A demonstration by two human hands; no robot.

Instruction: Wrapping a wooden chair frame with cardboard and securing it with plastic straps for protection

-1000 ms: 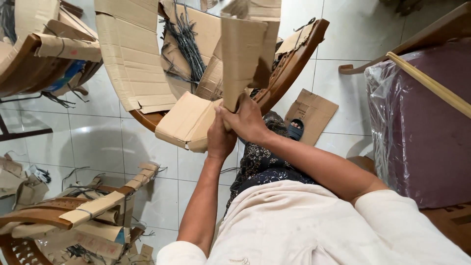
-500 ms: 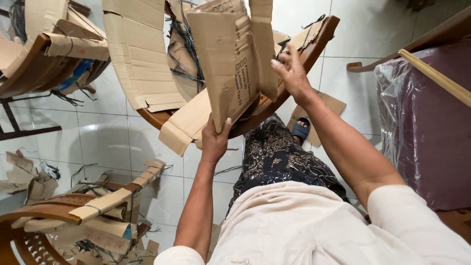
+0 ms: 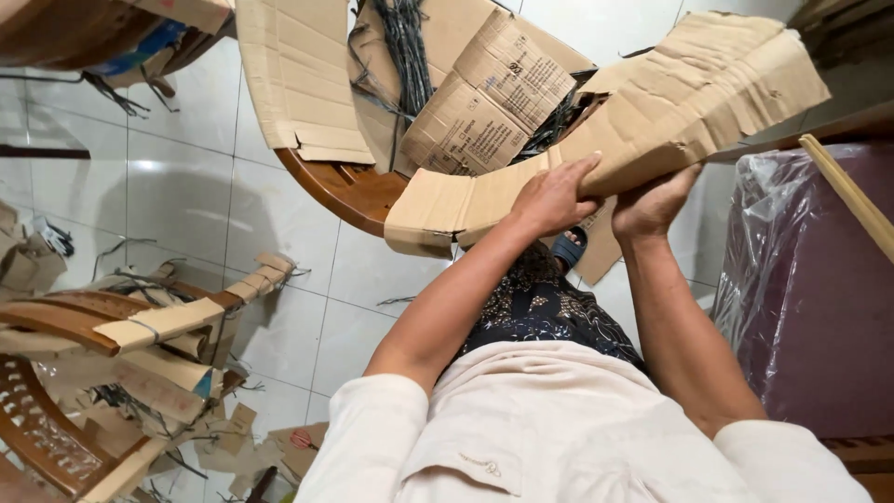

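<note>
Seen from above, over a white tiled floor point(image 3: 186, 205): at far left stands a wooden chair point(image 3: 56, 321) with strips of brown cardboard tied around its arm and torn scraps scattered beneath. Higher up, toward the middle, another chair with a round wooden frame point(image 3: 349, 191) is wrapped in cardboard panels; a flattened brown carton with dark print point(image 3: 489, 98) lies in its seat beside black cords. The person's left hand point(image 3: 551, 197) presses on top of a long, creased cardboard sheet point(image 3: 689, 88), fingers closed over its edge; the right hand point(image 3: 652, 200) grips the same sheet from below, fingers curled around it. The sheet is held in the air over the chair, reaching up and right. It looks light, bendable and easily torn, best held along its folded edge. At far right stands maroon furniture under clear plastic wrap point(image 3: 810, 279).
</note>
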